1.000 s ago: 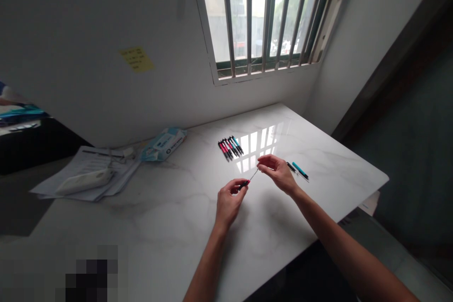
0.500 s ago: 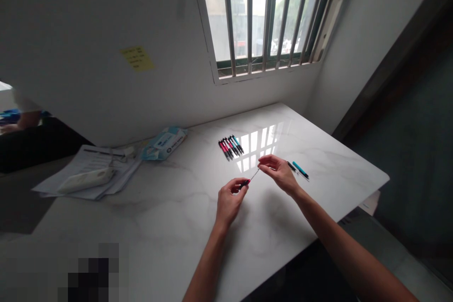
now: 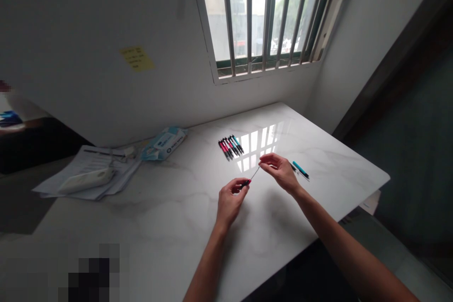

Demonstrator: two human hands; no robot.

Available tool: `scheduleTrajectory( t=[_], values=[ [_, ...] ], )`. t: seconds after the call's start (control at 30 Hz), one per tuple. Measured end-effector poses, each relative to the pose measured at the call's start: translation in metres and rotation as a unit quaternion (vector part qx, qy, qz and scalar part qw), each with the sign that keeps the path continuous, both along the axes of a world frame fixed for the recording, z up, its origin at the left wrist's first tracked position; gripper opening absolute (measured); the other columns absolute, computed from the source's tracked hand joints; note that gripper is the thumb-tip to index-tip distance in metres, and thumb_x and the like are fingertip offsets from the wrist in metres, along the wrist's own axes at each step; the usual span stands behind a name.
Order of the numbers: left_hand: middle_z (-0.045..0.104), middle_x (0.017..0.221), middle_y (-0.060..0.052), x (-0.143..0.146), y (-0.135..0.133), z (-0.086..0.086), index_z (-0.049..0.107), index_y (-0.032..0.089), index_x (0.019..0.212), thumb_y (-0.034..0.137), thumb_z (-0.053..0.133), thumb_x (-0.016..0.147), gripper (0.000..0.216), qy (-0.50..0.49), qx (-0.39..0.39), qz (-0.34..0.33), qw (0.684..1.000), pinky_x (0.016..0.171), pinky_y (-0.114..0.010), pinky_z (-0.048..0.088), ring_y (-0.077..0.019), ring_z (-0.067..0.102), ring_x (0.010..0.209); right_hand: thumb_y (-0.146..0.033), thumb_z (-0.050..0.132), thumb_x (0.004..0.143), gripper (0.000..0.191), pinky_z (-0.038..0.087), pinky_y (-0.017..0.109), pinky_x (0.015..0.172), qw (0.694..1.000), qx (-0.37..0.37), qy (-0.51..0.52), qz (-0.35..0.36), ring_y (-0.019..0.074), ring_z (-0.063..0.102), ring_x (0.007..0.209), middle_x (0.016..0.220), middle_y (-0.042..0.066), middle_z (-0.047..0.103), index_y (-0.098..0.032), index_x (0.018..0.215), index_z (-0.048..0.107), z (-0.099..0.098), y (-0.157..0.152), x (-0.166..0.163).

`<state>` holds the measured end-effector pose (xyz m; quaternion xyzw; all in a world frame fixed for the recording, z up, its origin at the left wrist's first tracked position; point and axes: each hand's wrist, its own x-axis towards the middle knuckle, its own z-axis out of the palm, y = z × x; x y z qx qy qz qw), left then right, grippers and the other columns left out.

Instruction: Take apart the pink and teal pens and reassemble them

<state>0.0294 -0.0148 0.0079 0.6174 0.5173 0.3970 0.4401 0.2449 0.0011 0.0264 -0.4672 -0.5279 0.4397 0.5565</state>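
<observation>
My left hand [image 3: 230, 199] pinches a black and red pen barrel [image 3: 245, 183] over the table. A thin pen refill [image 3: 255, 173] sticks out of the barrel's upper right end. The fingertips of my right hand [image 3: 279, 170] are closed on the refill's far end. Behind my hands, several pens [image 3: 230, 146] with red and blue barrels lie side by side in a row. To the right of my right hand lie a blue pen barrel [image 3: 300, 168] and other thin pen parts, partly hidden by the hand.
A blue and white wipes packet [image 3: 164, 144] lies by the wall. Left of it are papers [image 3: 88, 163] with a white device [image 3: 87, 180] on top. A yellow note [image 3: 137, 59] is stuck to the wall beside a barred window [image 3: 265, 23]. Another person [image 3: 31, 127] shows at far left.
My right hand has shifted very slightly up and right, the refill still between both hands. The pens and other things on the table lie as before.
</observation>
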Motion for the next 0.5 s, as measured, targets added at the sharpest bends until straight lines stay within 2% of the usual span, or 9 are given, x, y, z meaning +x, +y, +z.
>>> scheduleTrajectory(
  t=[0.13, 0.33, 0.5],
  values=[
    [0.081, 0.097, -0.005, 0.0003, 0.0012, -0.0011, 0.081, 0.023, 0.100, 0.037, 0.073, 0.085, 0.022, 0.000, -0.003, 0.001, 1.000, 0.084, -0.032, 0.057, -0.0225, 0.074, 0.089, -0.046, 0.081, 0.084, 0.032, 0.060, 0.036, 0.088, 1.000, 0.000, -0.003, 0.010, 0.0222, 0.074, 0.094, 0.099, 0.006, 0.077, -0.021, 0.103, 0.075, -0.0006, 0.0001, -0.0022],
    [0.081, 0.099, -0.004, -0.0004, 0.0007, -0.0048, 0.081, 0.024, 0.101, 0.036, 0.072, 0.086, 0.021, 0.007, 0.005, 0.002, 1.000, 0.084, -0.032, 0.057, -0.0217, 0.074, 0.089, -0.047, 0.082, 0.084, 0.033, 0.060, 0.037, 0.087, 0.999, 0.013, 0.012, -0.027, 0.0232, 0.075, 0.094, 0.101, 0.007, 0.077, -0.021, 0.103, 0.075, -0.0004, 0.0009, 0.0045],
    [0.081, 0.098, -0.004, 0.0000, 0.0002, -0.0037, 0.081, 0.024, 0.100, 0.036, 0.072, 0.086, 0.021, 0.005, 0.005, 0.000, 1.000, 0.084, -0.032, 0.058, -0.0219, 0.074, 0.090, -0.048, 0.082, 0.084, 0.034, 0.060, 0.038, 0.087, 1.000, 0.010, 0.005, -0.012, 0.0240, 0.075, 0.095, 0.101, 0.008, 0.078, -0.021, 0.103, 0.075, 0.0001, 0.0003, 0.0052]
  ],
)
